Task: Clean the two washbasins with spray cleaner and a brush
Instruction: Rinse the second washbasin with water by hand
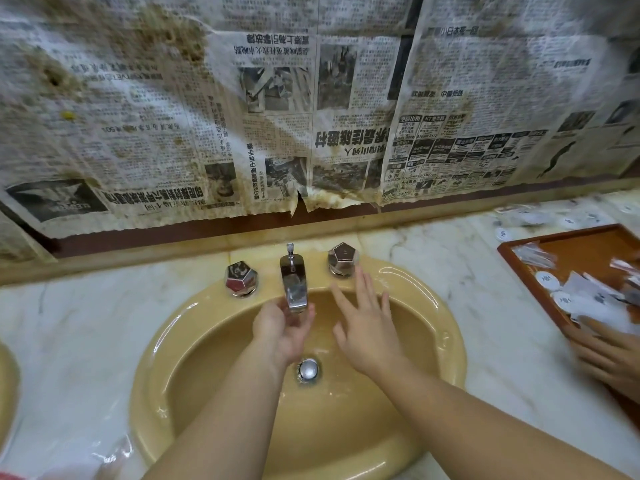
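My left hand sits cupped right under the spout of the chrome faucet, fingers curved upward and holding nothing that I can make out. My right hand hovers just to the right of that faucet with its fingers straight and spread wide, the tips reaching up toward the right knob without quite touching it. The left knob stands on the other side of the faucet, untouched. Both of my forearms cross the near rim of the yellow washbasin, whose drain plug lies directly below the faucet, between my wrists; the bowl looks wet. Far left of the faucet, a sliver of the second washbasin shows at the frame edge. The marble counter surrounds both. Well right of the faucet sits a brown tray filled with small white packets, and another person's hand rests at its near edge, blurred. Behind the faucet, stained newspaper covers the wall.
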Demonstrator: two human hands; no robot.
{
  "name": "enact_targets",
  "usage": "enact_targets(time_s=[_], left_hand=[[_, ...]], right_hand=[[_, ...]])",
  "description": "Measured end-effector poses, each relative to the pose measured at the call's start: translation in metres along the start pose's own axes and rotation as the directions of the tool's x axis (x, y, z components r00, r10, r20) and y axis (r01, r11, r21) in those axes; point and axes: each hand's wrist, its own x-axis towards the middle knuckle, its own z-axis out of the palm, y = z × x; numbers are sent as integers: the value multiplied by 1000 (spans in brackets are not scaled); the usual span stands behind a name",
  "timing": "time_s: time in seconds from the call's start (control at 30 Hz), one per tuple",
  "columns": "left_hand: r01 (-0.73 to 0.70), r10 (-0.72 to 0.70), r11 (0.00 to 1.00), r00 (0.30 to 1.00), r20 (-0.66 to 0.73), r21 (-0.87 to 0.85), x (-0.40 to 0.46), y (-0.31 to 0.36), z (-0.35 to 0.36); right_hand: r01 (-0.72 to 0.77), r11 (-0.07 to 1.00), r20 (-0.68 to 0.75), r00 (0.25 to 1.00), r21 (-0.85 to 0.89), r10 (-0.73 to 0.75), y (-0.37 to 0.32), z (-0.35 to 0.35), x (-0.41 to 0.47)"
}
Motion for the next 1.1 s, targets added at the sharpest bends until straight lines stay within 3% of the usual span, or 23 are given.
enact_targets(time_s=[0.1,0.17,0.3,0.4,0.5,0.6,0.73,0.8,0.83,0.97,1.03,1.1], left_hand=[[166,-150,982,976,156,-95,-5,-5,-8],[185,-167,977,972,164,-101,-11,-6,-16],[114,-102,970,993,67,-213,-17,7,-38],[-37,41,965,999,8,-259,-31,25,-34],[-207,219,959,975,39,-194,-58,42,-1],[-351,349,936,913,212,-28,-76,45,57],[-364,211,830,907,365,423,-60,11,105],[-366,213,763,921,327,532,-49,4,101],[-414,281,734,907,315,538,-44,6,93],[-676,649,507,708,280,535,-46,24,48],[-686,721,506,669,180,523,-45,23,25],[-631,699,590,712,72,503,-34,16,8]], right_hand=[[-89,995,5,996,36,89,5,2,-13],[-156,986,23,988,61,154,9,-1,-15],[-231,968,18,973,95,231,12,-8,-8],[-282,954,16,959,105,282,15,-12,8],[-304,948,17,953,99,304,20,-19,36],[-305,949,69,952,87,299,27,-23,67],[-266,963,74,961,-41,268,13,1,69],[-244,970,27,969,-13,244,-11,16,53],[-248,969,15,969,-15,248,-18,20,48],[-257,962,24,965,-96,260,-3,12,58],[-309,949,24,950,-56,311,-11,10,58],[-337,941,37,941,-13,338,-30,15,52]])
